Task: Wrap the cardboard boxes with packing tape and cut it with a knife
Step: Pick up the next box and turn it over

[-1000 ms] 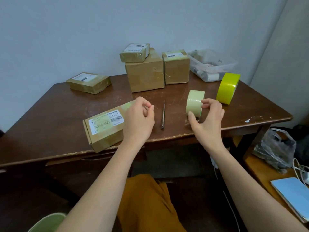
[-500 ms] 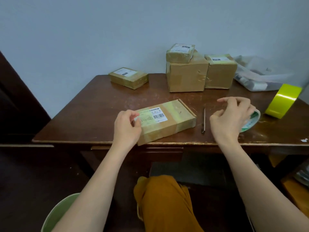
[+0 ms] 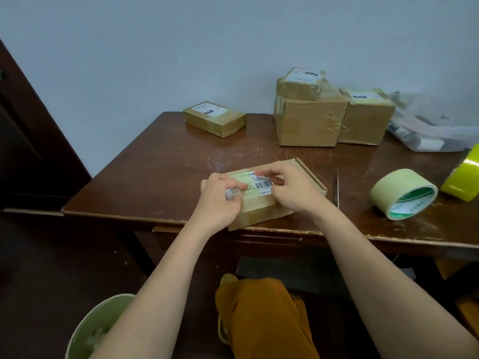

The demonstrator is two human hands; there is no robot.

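Since the frame half a second earlier, the right hand (image 3: pixel 293 193) has left the pale tape roll (image 3: pixel 403 194) and come across onto the flat cardboard box (image 3: pixel 305 174); the roll now lies free on its side on the worktop (image 3: pixel 160 161), right of the box. The left hand (image 3: pixel 220 200) remains at the box's left end.

Grip state, left: fingers curled, thumb and forefinger pinched at the left edge of the white barcode label (image 3: pixel 255 185) on the box top. Whether they hold tape or the label edge cannot be told.

Grip state, right: fingers bent and lowered onto the label area, fingertips touching the box top. The grip is partly closed; nothing separate is visible in it.

The box lies flat near the front edge of the worktop, turned at an angle. A thin knife (image 3: pixel 337 189) lies just right of it, between box and pale tape roll. A yellow tape roll (image 3: pixel 462 177) stands at the right frame edge. Four further taped boxes sit along the rear, one stacked on another.
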